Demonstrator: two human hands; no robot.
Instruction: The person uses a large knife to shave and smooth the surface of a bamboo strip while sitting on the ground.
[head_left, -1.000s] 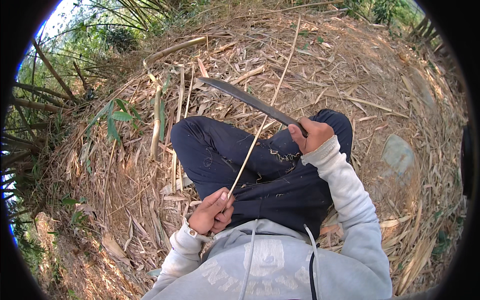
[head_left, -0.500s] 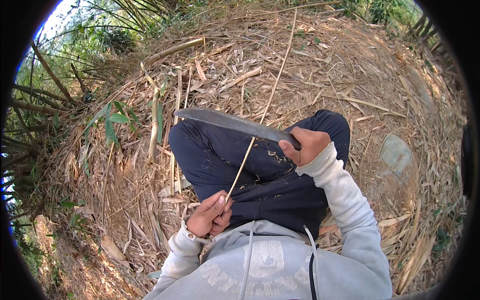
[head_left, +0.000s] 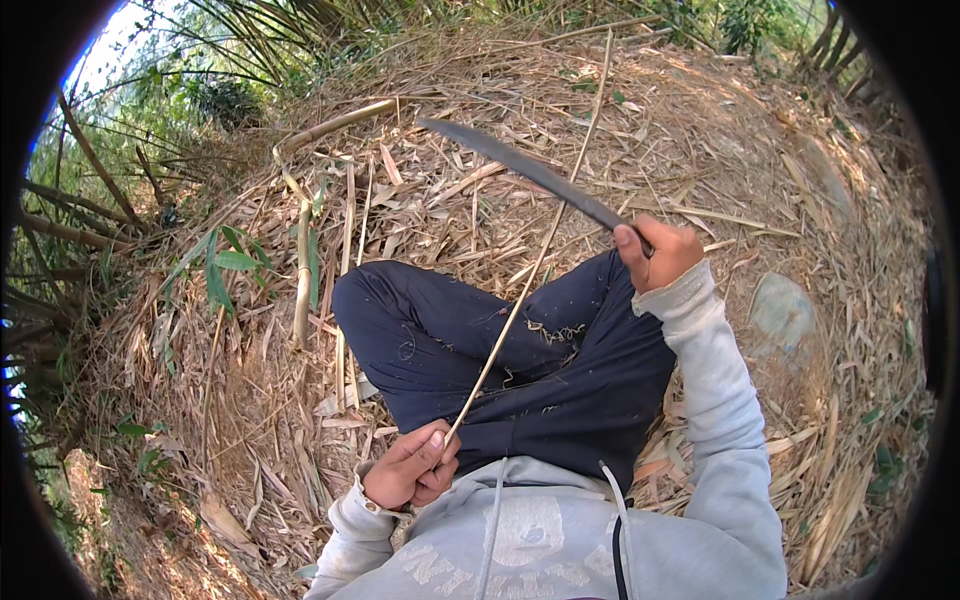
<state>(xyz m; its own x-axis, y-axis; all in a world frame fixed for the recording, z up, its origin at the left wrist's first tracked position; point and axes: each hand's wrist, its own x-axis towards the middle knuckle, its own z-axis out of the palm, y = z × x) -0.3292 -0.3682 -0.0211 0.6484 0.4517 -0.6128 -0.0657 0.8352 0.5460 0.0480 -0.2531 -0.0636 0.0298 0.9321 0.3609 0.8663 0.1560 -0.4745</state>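
My left hand (head_left: 412,468) is closed around the near end of a long, thin bamboo strip (head_left: 505,335), close to my waist. From there the strip slants up and away to the right, over my crossed legs and past my knees. In my right hand (head_left: 660,252), beyond my right knee, is a machete (head_left: 525,166) with a dark, slightly curved blade. Its handle is mostly hidden in my fist. The blade points to the far left and crosses the strip at about its middle; I cannot tell whether the two touch.
Dry bamboo leaves and husks (head_left: 420,215) cover the ground. A bent bamboo stalk (head_left: 303,265) lies to the left beside a green-leaved sprig (head_left: 235,260). On the right a grey stone (head_left: 783,308) sits in the dirt. Bamboo stems (head_left: 75,235) stand at the far left.
My right hand has moved away from me and slightly right, carrying the machete farther out along the strip. My left hand has dropped slightly toward my body, still gripping the strip.
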